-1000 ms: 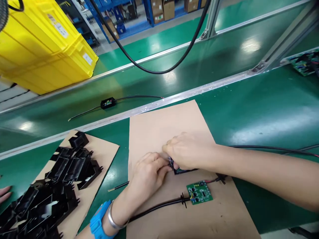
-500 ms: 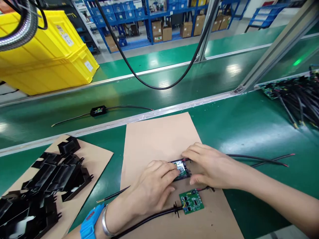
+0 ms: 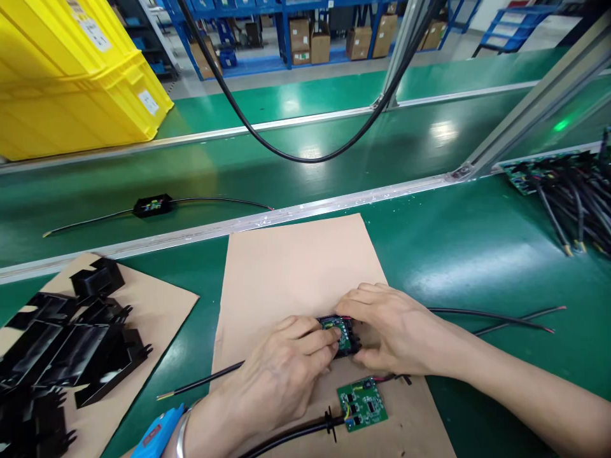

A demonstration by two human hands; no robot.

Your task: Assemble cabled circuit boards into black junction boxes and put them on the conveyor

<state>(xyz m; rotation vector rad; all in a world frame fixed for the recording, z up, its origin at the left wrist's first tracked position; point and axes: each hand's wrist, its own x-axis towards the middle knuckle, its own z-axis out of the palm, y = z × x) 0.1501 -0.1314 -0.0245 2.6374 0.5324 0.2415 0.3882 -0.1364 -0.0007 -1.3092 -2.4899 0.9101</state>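
A black housing with a circuit board in it (image 3: 347,337) lies on the brown cardboard sheet (image 3: 296,267) between my hands. My left hand (image 3: 291,366) grips its left side, fingertips on the board. At the right end, my right hand (image 3: 391,327) holds the housing between thumb and fingers, around its cable end. Black cables leave it to the left and right. Just below lies a bare green circuit board (image 3: 363,405), with a thick black cable (image 3: 291,436) at its left, touched by neither hand's fingers.
Black housings (image 3: 81,350) are piled on cardboard at left. Beyond the metal rail, a wired unit (image 3: 153,205) lies on the green belt. Yellow bins (image 3: 86,95) stand back left. Cabled boards (image 3: 568,191) are heaped at right. A black cable (image 3: 305,159) hangs across the top.
The view has shifted slightly. The unit on the belt sits further left in the picture. Both hands remain at the housing, and its board shows at a slightly different angle.
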